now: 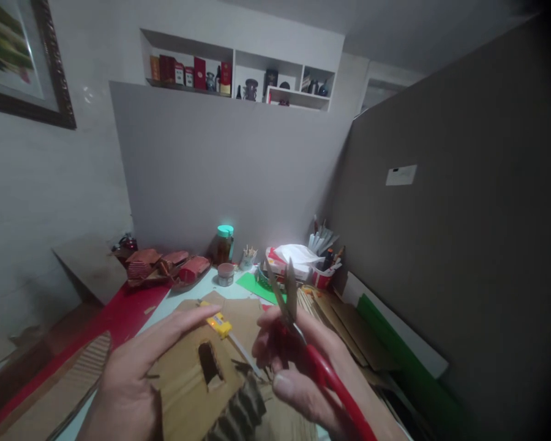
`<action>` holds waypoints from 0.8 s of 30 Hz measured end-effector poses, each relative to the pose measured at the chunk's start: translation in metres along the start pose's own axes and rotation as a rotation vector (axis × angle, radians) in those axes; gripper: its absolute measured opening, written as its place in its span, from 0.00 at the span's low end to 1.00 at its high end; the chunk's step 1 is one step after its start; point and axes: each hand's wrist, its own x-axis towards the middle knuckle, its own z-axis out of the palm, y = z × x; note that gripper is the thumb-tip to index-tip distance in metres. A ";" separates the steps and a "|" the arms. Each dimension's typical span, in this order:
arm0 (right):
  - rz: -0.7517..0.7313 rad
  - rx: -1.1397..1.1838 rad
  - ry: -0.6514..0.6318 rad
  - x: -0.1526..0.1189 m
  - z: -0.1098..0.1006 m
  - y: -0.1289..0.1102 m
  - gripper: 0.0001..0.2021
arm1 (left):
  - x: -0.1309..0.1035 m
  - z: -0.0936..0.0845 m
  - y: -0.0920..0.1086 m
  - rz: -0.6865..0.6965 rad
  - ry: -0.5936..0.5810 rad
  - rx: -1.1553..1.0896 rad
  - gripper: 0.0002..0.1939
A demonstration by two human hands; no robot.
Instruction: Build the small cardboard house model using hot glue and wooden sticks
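1. The left hand (133, 373) lies flat, fingers stretched out together, on top of a cardboard house model (197, 380); it presses on the brown surface and grips nothing.
2. The cardboard house model sits at the near edge of the desk (183, 294), directly under both hands. A small dark window opening is cut in its face, and a piece of corrugated board runs along its lower edge.
3. The right hand (298, 373) is closed around the red handles of a pair of scissors (298, 331), fingers through the loops.
4. The scissors point up and away from the person, their blades slightly parted above the model.
5. A yellow utility knife (220, 324) lies on the model just past the left fingertips, its thin blade extending toward the right hand.
6. Loose cardboard sheets (344, 324) are spread on the desk to the right of the model, overlapping one another.
7. A green paper sheet (254, 286) lies farther back, beside a red cup of pens (324, 269).
8. A jar with a teal lid (223, 244) stands at the back of the desk, a smaller jar in front of it.
9. Small red-roofed models (165, 266) sit at the back left, on a red surface.
10. Grey partition boards (229, 177) enclose the desk at the back and on the right.
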 end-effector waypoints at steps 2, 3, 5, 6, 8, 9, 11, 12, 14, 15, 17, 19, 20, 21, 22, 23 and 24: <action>-0.041 -0.026 -0.019 -0.002 0.004 -0.004 0.24 | -0.001 0.002 -0.003 -0.086 -0.034 -0.044 0.13; -0.053 -0.029 -0.019 -0.002 0.006 -0.005 0.25 | -0.002 0.002 -0.005 -0.116 -0.042 -0.047 0.13; -0.026 -0.010 -0.004 -0.002 0.008 -0.005 0.24 | -0.002 0.003 -0.008 -0.119 -0.035 0.015 0.16; 0.000 0.005 0.001 -0.002 0.009 -0.005 0.23 | -0.002 0.002 -0.009 -0.104 -0.030 0.061 0.18; 0.005 0.027 -0.012 -0.001 0.009 -0.004 0.22 | -0.002 0.002 -0.011 -0.078 -0.031 0.129 0.19; -0.013 0.035 -0.031 -0.001 0.008 -0.004 0.22 | -0.001 0.002 -0.012 -0.087 -0.037 0.134 0.20; -0.050 0.061 -0.037 0.000 0.007 -0.002 0.22 | 0.000 0.002 -0.012 -0.132 -0.070 0.091 0.20; -0.049 0.083 -0.024 0.000 0.005 0.000 0.22 | 0.001 0.002 -0.011 -0.152 -0.088 0.079 0.20; -0.042 0.143 0.005 0.001 0.003 0.002 0.22 | 0.002 0.000 -0.013 -0.183 -0.123 0.113 0.18; -0.051 0.173 0.007 0.001 0.001 0.004 0.23 | 0.003 -0.002 -0.015 -0.186 -0.144 0.140 0.18; -0.077 0.215 0.001 0.003 -0.002 0.006 0.23 | 0.004 -0.009 -0.023 -0.168 -0.198 0.186 0.19; -0.094 0.221 0.015 0.004 -0.004 0.007 0.24 | 0.005 -0.018 -0.035 -0.119 -0.280 0.200 0.23; -0.094 0.215 0.027 0.004 -0.005 0.008 0.24 | 0.005 -0.022 -0.041 -0.092 -0.328 0.218 0.25; -0.092 0.209 0.038 0.005 -0.005 0.008 0.24 | 0.005 -0.026 -0.047 -0.069 -0.375 0.240 0.25; -0.091 0.204 0.046 0.006 -0.005 0.009 0.23 | 0.005 -0.030 -0.052 -0.050 -0.411 0.267 0.26; -0.092 0.202 0.044 0.006 -0.005 0.009 0.22 | 0.005 -0.033 -0.055 -0.034 -0.434 0.300 0.26; -0.091 0.199 0.045 0.007 -0.004 0.010 0.22 | 0.005 -0.034 -0.057 -0.013 -0.441 0.333 0.25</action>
